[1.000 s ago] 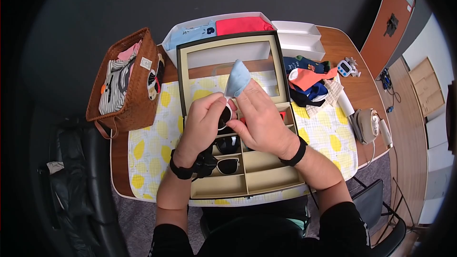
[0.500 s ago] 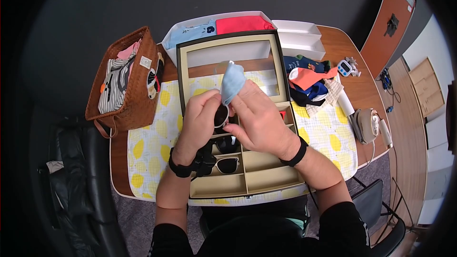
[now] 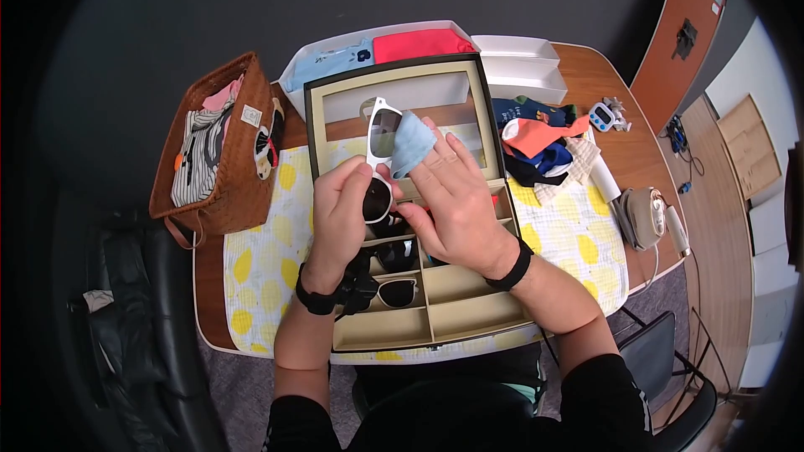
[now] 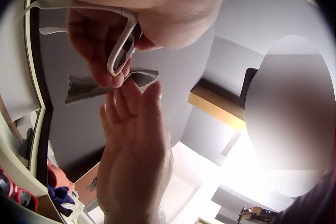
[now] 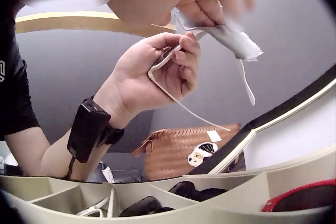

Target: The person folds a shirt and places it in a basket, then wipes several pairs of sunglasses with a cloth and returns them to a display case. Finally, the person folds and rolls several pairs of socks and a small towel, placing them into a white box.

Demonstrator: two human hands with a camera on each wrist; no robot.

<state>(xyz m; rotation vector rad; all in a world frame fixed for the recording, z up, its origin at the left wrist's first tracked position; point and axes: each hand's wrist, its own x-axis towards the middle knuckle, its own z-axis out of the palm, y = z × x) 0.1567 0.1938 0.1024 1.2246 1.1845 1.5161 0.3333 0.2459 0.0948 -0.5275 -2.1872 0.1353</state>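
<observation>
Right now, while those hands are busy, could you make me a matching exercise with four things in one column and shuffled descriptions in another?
1. case
2. sunglasses above it
3. cloth
4. basket

A. clothes inside
B. gripped by the left hand
C. lid standing open
D. pale blue, touching the right hand

Pairs: 1-C, 2-B, 3-D, 4-A

The wooden table [image 3: 586, 69] carries a lemon-print cloth [image 3: 272, 264], a brown basket [image 3: 243, 167], a white tray [image 3: 523, 75] and a timer [image 3: 601, 117].
</observation>
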